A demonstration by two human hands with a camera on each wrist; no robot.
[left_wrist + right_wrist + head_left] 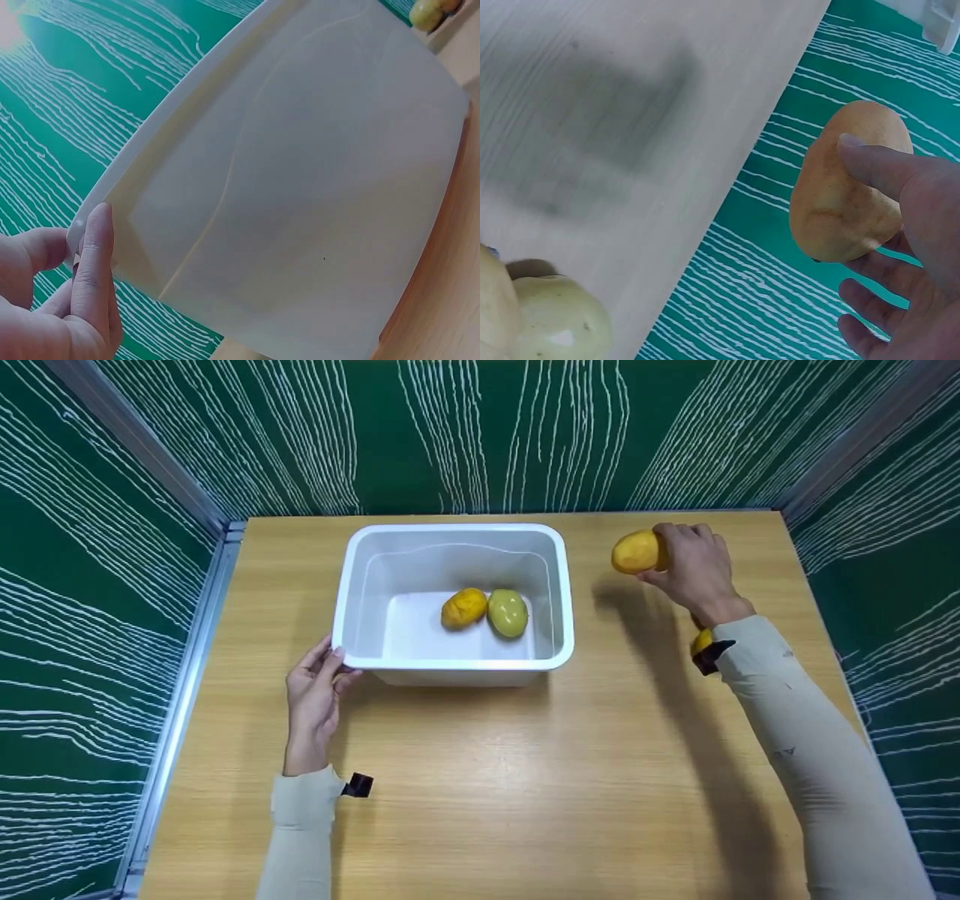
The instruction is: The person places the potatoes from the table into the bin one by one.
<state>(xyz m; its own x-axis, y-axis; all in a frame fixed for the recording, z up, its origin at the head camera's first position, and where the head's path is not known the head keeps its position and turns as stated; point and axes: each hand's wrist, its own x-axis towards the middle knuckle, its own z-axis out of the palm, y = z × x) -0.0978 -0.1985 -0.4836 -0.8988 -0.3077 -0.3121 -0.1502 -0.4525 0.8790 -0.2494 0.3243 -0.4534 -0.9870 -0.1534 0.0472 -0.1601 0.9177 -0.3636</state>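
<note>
A white plastic bin (453, 665) stands on the table, its opening facing up. My left hand (313, 701) pinches the rim at the near left corner, thumb on one side and fingers on the other. Inside the bin lie a wrinkled yellow mango (464, 609) and a smooth green mango (508, 613), side by side. To the right of the bin my right hand (697, 568) grips a yellow mango (636, 552). The right wrist view shows that held mango (847, 187) between thumb and fingers, raised over the table.
Under the right wrist, a yellow fruit (702, 641) peeks out on the wooden table (480, 780). Two fruits show at the lower left of the right wrist view, one of them a pale green-yellow fruit (561, 319). Green walls with white streaks (427, 435) enclose the table's back and sides.
</note>
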